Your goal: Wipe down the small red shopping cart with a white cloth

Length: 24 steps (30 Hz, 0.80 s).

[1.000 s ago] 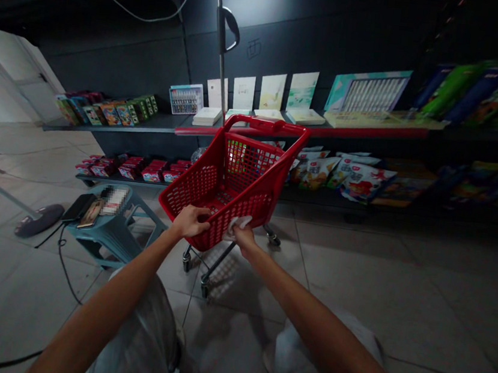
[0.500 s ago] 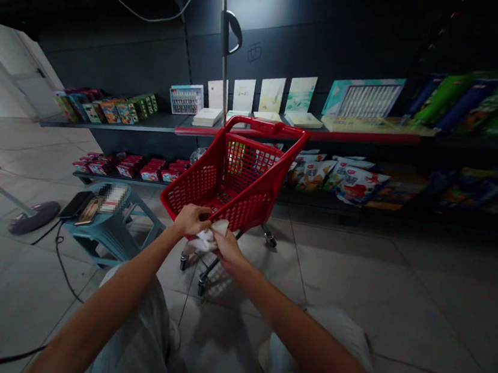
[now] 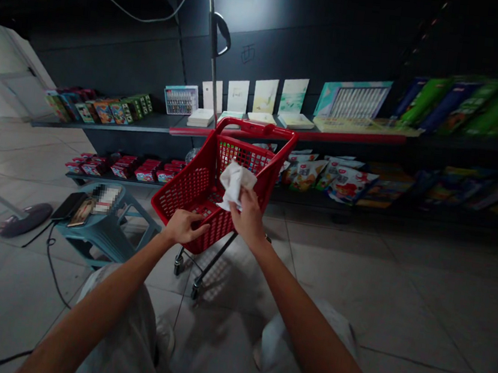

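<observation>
A small red plastic shopping cart with lattice walls and a grey metal frame stands in front of me, its handle on the far side. My left hand is closed over its near rim, thumb on the outside and some fingertips hidden past the edge. My right hand pinches a crumpled white cloth, which could be a tissue. Hand and cloth are over the right side of the cart's basket. Whether the cloth touches the basket wall I cannot tell.
Behind the cart runs a dark shelf unit with books, boxes and snack bags. At the left stand a blue-grey plastic stool bearing a phone-like device, and a round pole base. Black cables lie on the floor.
Both hands were together at the near rim with the cloth between them. My right hand has carried the cloth up and forward over the basket, while my left hand stays at the rim.
</observation>
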Tool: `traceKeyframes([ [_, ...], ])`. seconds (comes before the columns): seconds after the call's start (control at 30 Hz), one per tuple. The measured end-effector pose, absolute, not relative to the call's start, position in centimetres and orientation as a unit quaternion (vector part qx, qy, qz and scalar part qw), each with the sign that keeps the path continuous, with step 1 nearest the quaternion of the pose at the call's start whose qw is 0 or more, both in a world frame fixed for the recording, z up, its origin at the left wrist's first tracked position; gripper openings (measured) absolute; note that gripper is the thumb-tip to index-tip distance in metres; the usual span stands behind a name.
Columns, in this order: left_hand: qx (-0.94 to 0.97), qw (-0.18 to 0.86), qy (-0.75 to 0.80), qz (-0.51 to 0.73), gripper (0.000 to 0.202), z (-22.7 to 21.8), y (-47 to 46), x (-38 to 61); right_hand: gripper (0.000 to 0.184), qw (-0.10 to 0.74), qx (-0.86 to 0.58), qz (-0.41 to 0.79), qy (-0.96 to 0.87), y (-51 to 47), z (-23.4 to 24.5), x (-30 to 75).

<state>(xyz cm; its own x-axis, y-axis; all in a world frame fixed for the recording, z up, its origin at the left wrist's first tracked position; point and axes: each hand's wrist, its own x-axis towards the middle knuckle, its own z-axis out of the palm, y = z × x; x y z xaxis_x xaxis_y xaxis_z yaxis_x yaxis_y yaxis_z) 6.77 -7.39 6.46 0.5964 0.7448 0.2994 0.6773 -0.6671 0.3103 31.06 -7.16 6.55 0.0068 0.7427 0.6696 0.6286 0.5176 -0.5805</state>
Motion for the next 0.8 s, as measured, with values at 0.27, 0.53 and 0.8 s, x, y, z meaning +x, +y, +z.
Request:
traceKeyframes([
  [0.27,0.892,0.057,0.378,0.24,0.047,5.9,-7.4,5.7,0.045,0.387,-0.43,0.016,-0.815,-7.7,5.8,29.7],
  [0.53,0.896,0.07,0.369,0.239,0.051,6.2,-8.7,5.4,0.033,0.375,-0.438,-0.011,-0.817,-7.4,6.9,31.1],
  [0.8,0.903,0.09,0.337,0.25,0.027,5.4,-9.8,4.4,0.022,0.34,-0.465,-0.044,-0.817,-6.7,7.2,32.5],
])
